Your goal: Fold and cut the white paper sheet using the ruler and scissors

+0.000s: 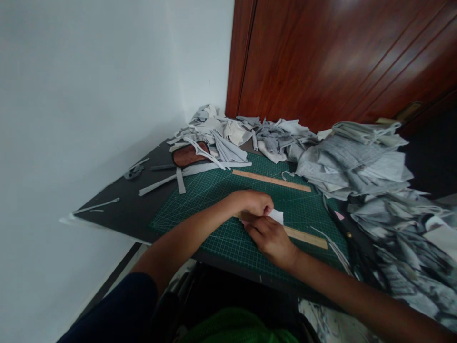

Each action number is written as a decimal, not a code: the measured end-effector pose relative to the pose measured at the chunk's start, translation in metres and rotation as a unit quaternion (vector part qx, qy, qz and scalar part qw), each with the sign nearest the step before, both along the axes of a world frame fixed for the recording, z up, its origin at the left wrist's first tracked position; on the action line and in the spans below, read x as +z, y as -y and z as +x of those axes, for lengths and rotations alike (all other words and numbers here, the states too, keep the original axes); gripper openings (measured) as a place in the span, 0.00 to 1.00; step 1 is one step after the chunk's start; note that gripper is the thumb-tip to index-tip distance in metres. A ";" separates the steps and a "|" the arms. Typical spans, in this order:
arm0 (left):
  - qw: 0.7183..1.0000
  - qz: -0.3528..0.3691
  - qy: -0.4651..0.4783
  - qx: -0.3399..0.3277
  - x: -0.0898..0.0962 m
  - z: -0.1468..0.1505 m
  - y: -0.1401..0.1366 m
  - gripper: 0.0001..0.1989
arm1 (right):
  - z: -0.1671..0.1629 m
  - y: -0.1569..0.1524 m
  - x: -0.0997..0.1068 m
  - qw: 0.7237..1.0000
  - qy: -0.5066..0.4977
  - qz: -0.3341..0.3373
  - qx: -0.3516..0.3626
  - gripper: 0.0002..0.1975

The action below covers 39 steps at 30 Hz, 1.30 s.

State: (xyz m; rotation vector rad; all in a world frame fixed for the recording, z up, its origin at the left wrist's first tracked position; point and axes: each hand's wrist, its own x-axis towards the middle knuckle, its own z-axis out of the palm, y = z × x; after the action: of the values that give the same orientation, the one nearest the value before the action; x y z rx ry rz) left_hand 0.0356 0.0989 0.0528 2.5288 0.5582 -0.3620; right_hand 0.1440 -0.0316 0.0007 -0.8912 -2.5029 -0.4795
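Note:
My left hand is closed, its fingers curled at the edge of a small white piece of fabric. Just below it, my right hand has its fingers bent together against the same piece, and the two hands touch or nearly touch. Most of the piece is hidden under the fingers, with only its right end showing. Beneath the hands, a wooden ruler lies on the green cutting mat. A second wooden ruler lies farther back on the mat.
Scissors and thin fabric strips lie at the mat's right. Heaped grey cloth fills the right side; more scraps line the back. A brown, black-edged patch sits among pale strips. A white wall bounds the left.

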 end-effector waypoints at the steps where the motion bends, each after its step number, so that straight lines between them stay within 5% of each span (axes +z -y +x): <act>1: 1.000 0.000 0.000 0.000 0.000 0.000 0.000 0.11 | 0.000 0.000 -0.001 1.000 -0.001 -0.001 0.001 0.11; 9: 1.000 -0.002 0.000 0.003 0.001 0.000 0.000 0.10 | -0.006 0.004 0.000 0.999 0.034 -0.025 -0.032 0.11; 19: 1.000 -0.010 0.006 0.004 -0.008 0.001 -0.005 0.08 | -0.016 0.006 0.001 0.993 0.096 0.056 -0.030 0.12; 39: 1.000 0.007 -0.003 0.013 0.002 -0.003 0.001 0.08 | -0.022 -0.005 0.005 0.990 0.116 0.062 -0.048 0.09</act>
State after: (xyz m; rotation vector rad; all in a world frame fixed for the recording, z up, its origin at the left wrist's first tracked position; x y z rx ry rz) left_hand 0.0321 0.0974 0.0550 2.5327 0.5965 -0.3574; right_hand 0.1216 -0.0270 0.0062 -0.9586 -2.6088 -0.8036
